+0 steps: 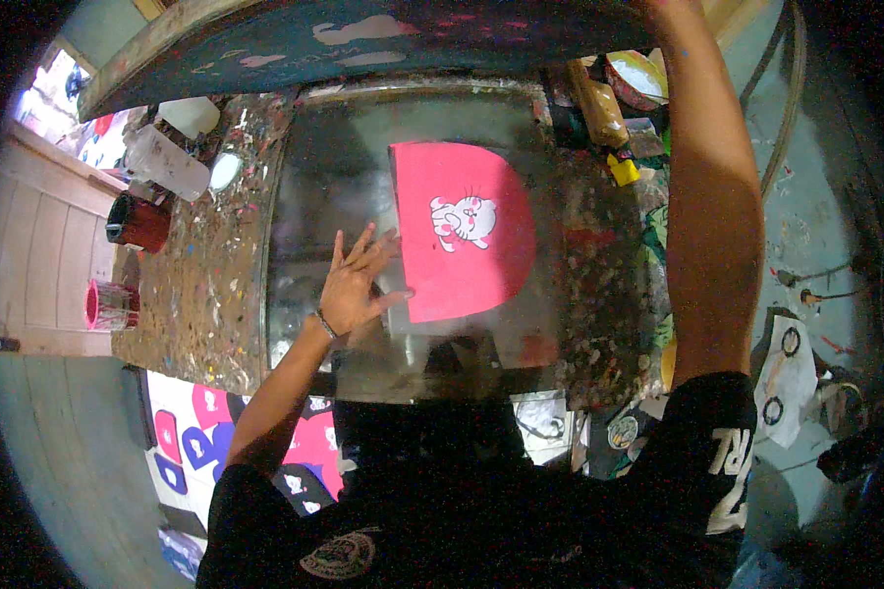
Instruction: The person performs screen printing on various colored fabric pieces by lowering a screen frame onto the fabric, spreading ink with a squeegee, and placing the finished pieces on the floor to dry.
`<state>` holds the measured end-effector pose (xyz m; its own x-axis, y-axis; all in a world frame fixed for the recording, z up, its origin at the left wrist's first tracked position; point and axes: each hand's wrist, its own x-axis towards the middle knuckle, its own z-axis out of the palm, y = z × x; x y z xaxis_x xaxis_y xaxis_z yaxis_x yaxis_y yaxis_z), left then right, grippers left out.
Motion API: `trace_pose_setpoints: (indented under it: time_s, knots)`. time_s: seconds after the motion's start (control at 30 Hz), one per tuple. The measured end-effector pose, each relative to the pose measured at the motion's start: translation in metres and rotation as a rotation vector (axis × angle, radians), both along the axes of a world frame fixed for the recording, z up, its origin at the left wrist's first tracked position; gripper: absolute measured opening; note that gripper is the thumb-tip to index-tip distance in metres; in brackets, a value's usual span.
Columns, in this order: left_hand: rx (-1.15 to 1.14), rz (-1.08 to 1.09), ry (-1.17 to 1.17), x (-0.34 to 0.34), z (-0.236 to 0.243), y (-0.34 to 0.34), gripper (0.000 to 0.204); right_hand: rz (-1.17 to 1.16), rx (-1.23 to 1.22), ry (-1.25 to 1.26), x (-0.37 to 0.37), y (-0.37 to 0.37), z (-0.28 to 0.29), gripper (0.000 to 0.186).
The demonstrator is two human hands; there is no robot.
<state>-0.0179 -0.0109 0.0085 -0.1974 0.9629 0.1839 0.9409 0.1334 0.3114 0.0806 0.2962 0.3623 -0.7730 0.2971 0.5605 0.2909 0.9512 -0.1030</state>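
Observation:
A pink piece of fabric or sheet (471,270), straight on its left side and rounded on its right, lies flat on a dark glossy board (324,147). It bears a white cartoon cat print (471,222), turned sideways. My left hand (352,290) is open at the straight edge, fingers spread, the thumb touching the pink piece near its lower left corner. Across the top, a wood-edged screen frame (363,44) is raised above the board. My right arm stretches up to the frame's right end; my right hand (670,8) is cut off there, its fingers hidden.
The board rests on a paint-spattered table (201,285). Along its left stand a translucent jug (172,165), a dark red pot (138,222) and a pink cup (111,304). A bowl (638,79) and brown bottle (599,106) are at far right. Printed pieces (201,447) lie lower left.

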Motion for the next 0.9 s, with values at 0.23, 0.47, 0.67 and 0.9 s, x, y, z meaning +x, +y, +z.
trace_pose_setpoints:
  time_s: [0.23, 0.47, 0.67, 0.9]
  knots:
    - [-0.076, 0.008, 0.007, 0.005, -0.002, 0.006, 0.085, 0.010, 0.018, 0.026, 0.005, 0.002, 0.003, 0.072]
    - [-0.110, 0.001, 0.091, 0.006, -0.005, 0.007, 0.088, 0.028, -0.028, 0.014, 0.004, 0.003, 0.001, 0.072]
    - [-0.151, 0.017, 0.102, 0.007, -0.003, 0.010, 0.088, 0.009, 0.001, 0.004, 0.003, 0.003, 0.000, 0.072]
    - [-0.129, 0.024, 0.128, 0.006, -0.009, 0.010, 0.085, 0.031, 0.016, 0.015, 0.005, 0.002, -0.002, 0.068]
